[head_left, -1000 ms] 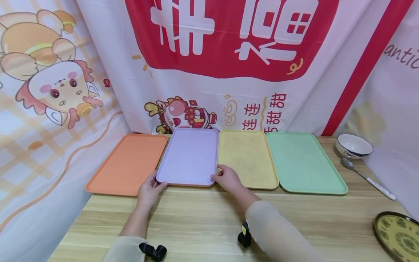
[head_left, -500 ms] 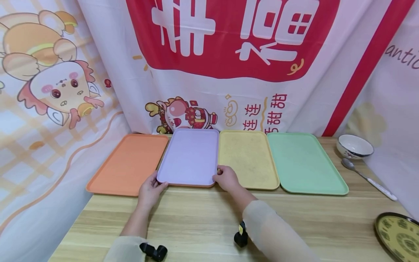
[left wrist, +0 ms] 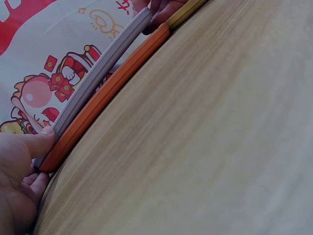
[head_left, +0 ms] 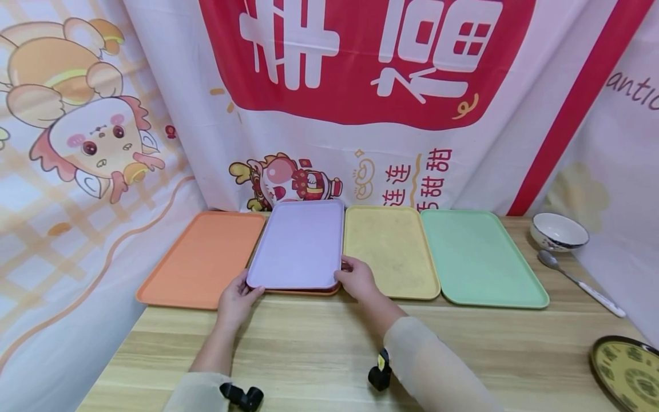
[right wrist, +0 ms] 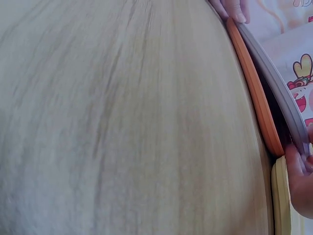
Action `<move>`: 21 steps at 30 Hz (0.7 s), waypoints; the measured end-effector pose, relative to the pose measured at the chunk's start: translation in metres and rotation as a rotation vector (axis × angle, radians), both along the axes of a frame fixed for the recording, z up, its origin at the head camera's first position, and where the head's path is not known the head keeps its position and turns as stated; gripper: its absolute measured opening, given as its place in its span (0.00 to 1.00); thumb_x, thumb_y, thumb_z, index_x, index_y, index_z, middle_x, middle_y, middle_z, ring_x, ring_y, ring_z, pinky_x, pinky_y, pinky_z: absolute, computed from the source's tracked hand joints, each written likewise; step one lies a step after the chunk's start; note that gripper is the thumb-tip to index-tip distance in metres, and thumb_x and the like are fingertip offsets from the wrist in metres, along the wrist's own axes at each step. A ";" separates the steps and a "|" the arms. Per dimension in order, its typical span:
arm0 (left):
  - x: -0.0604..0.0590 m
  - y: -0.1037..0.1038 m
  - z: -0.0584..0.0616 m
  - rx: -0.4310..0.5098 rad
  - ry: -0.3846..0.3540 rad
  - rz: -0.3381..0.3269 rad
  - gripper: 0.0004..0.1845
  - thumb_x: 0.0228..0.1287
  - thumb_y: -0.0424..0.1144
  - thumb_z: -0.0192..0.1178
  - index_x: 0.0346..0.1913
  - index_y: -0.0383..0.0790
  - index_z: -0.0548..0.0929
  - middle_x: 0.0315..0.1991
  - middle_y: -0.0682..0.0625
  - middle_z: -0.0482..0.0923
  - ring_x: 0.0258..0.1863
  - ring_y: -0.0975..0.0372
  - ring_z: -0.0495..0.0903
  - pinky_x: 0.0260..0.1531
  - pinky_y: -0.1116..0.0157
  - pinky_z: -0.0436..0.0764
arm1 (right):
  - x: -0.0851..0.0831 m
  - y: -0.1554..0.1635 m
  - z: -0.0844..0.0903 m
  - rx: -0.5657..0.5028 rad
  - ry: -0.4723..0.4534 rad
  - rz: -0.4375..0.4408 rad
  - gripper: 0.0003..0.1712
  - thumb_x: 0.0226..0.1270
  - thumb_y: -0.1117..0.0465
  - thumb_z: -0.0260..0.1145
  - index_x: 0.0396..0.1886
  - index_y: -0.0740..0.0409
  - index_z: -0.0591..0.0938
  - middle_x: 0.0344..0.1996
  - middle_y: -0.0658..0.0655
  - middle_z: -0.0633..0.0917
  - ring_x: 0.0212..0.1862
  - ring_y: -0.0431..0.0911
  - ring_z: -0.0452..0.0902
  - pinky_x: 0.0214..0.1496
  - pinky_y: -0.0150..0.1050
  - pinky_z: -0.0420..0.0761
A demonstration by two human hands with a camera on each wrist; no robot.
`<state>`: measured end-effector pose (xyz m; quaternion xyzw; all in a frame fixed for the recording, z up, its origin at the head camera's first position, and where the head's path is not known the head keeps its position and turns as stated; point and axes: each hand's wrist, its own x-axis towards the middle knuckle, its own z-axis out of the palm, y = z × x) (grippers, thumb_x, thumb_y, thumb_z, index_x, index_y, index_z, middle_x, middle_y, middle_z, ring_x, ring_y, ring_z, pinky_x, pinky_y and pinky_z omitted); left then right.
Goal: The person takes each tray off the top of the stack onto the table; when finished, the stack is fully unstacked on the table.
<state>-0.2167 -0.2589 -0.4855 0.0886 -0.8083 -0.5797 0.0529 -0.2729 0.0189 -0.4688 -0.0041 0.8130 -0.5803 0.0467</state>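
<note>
A lilac tray [head_left: 301,246] lies over an orange tray [left wrist: 110,95], whose front edge shows beneath it. My right hand [head_left: 359,280] pinches the lilac tray's front right corner; a dark gap opens there between the two trays. At the front left corner my left hand [head_left: 235,303] has its thumb on the lilac rim, with fingers curled below by the orange corner. In the right wrist view, the thumb of my right hand [right wrist: 302,188] sits at the gap. The trays stay close together at the left hand's end.
Another orange tray [head_left: 203,257] lies to the left. To the right are a yellow tray [head_left: 391,252] and a green tray [head_left: 484,257]. Farther right stand a white bowl [head_left: 558,232], a spoon [head_left: 582,283] and a patterned round plate [head_left: 628,372]. A printed curtain [head_left: 463,166] hangs behind.
The lilac tray's front right corner has risen slightly with my right hand, showing more of the orange tray below. My left hand has stayed at its corner.
</note>
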 end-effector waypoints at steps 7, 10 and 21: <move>0.000 -0.001 0.000 0.010 0.002 -0.003 0.40 0.66 0.31 0.62 0.74 0.23 0.52 0.74 0.27 0.52 0.74 0.41 0.54 0.74 0.54 0.62 | 0.002 -0.002 0.003 -0.227 -0.103 -0.001 0.35 0.62 0.70 0.62 0.70 0.66 0.67 0.53 0.71 0.82 0.45 0.49 0.82 0.48 0.38 0.88; 0.000 -0.002 -0.001 0.009 0.002 0.001 0.40 0.67 0.31 0.61 0.74 0.23 0.52 0.74 0.27 0.52 0.74 0.41 0.55 0.74 0.54 0.62 | 0.003 -0.002 0.002 -0.383 -0.132 0.039 0.37 0.64 0.72 0.61 0.73 0.65 0.62 0.49 0.72 0.82 0.37 0.45 0.82 0.47 0.39 0.88; -0.001 -0.001 -0.003 0.028 0.022 -0.004 0.40 0.65 0.32 0.64 0.72 0.22 0.54 0.73 0.28 0.54 0.74 0.42 0.56 0.73 0.56 0.63 | 0.002 0.001 0.002 -0.472 -0.161 0.055 0.41 0.66 0.74 0.59 0.77 0.60 0.56 0.49 0.73 0.81 0.36 0.45 0.81 0.46 0.38 0.88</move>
